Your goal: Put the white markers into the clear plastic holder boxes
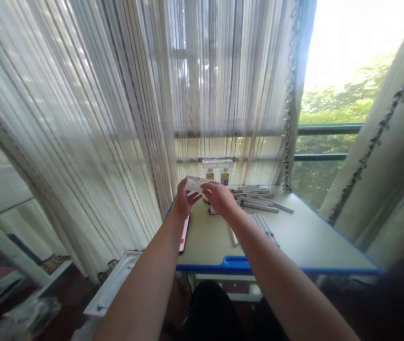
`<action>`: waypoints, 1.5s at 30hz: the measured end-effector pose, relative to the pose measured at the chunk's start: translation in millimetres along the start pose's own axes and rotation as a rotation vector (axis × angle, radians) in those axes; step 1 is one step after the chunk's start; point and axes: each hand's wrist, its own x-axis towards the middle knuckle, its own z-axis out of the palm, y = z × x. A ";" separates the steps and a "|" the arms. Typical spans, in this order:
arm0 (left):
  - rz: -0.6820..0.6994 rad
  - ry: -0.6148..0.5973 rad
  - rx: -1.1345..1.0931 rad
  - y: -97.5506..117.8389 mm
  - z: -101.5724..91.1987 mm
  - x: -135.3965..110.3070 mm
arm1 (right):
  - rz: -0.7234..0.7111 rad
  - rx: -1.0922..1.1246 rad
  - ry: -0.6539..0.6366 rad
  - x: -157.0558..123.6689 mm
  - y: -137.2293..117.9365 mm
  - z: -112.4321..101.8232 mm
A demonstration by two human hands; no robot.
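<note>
On my feed I have the left hand and right hand pinching a small whitish translucent piece above the pale, blue-edged worktop, near scattered slim whitish pens

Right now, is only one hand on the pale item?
No, the left hand and the right hand both touch the pale item, one at each side.

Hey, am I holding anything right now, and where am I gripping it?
Yes, a small pale item, too blurred to identify. Your left hand has its left end, your right hand its right end.
</note>
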 end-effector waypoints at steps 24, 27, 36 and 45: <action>-0.200 -0.531 -0.454 -86.5 43.1 -53.3 | 0.050 -0.074 0.392 -66.4 83.9 -94.4; -0.201 -0.529 -0.495 -82.7 40.2 -55.1 | 0.198 0.017 0.495 -66.3 96.6 -88.6; -0.230 -0.594 -0.489 -80.3 41.5 -59.6 | 0.563 0.788 0.368 -74.1 119.1 -54.9; -0.276 -0.591 -0.409 -80.3 40.2 -57.4 | 0.609 0.883 0.325 -76.0 122.1 -50.9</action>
